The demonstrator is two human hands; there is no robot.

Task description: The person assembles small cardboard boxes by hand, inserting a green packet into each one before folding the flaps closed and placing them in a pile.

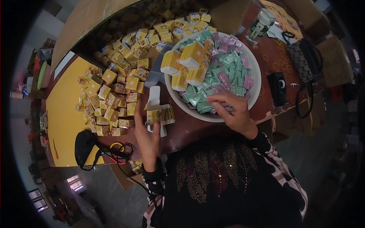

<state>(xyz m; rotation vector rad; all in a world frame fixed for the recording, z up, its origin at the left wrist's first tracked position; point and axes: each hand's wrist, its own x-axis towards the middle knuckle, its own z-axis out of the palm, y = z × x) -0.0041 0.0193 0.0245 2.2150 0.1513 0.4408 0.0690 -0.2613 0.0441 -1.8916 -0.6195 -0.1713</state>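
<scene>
My left hand (147,141) is closed around a small yellow carton (152,114), whose white top flap stands up. Beside it on the table are more small cartons (167,114), seen edge-on. My right hand (235,112) hovers at the near side of a white basin (258,81), its fingers curled together. Whether a sachet is between those fingertips I cannot make out. Green sachets (229,76) and purple sachets (225,44) fill the basin. Stacks of flattened yellow cartons (192,57) lie on top of them.
Many filled-out yellow boxes (110,100) are heaped left of my hands and inside a large cardboard box (95,19). A black pouch (86,149) and a tape roll (117,146) sit at the near left. To the right are a jar (261,26), a phone (278,89), rubber bands (282,62) and a handbag (304,57).
</scene>
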